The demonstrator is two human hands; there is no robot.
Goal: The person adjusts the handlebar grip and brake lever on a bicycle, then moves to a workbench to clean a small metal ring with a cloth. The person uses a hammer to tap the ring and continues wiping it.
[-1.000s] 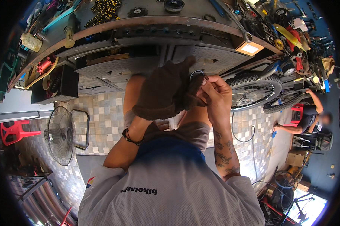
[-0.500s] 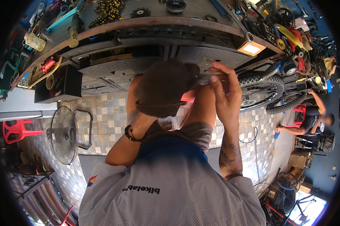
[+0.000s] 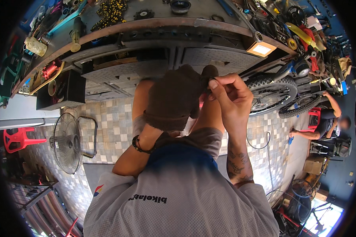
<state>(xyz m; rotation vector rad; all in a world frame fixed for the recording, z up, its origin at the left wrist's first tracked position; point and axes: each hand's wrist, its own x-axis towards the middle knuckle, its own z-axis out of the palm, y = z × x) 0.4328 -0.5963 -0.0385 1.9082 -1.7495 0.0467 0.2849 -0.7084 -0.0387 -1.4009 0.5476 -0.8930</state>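
My left hand (image 3: pixel 174 98) wears a thick brown glove and is raised in front of my chest, its back toward the camera. My bare right hand (image 3: pixel 231 98) is beside it and pinches the tip of one glove finger (image 3: pixel 208 72) between thumb and forefinger. Whether the gloved fingers hold anything is hidden. A dark bracelet (image 3: pixel 140 146) circles my left wrist and my right forearm is tattooed. I wear a grey mesh shirt.
A cluttered workbench (image 3: pixel 146 23) with tools and chain parts runs along the top. A bicycle wheel (image 3: pixel 270 93) leans at the right. A floor fan (image 3: pixel 67 142) and red stool (image 3: pixel 18 138) stand at the left. Another person (image 3: pixel 327 118) crouches at far right.
Both hands have stayed raised and close together. My right fingers have shifted from working at the glove's side to pinching the tip of one glove finger.
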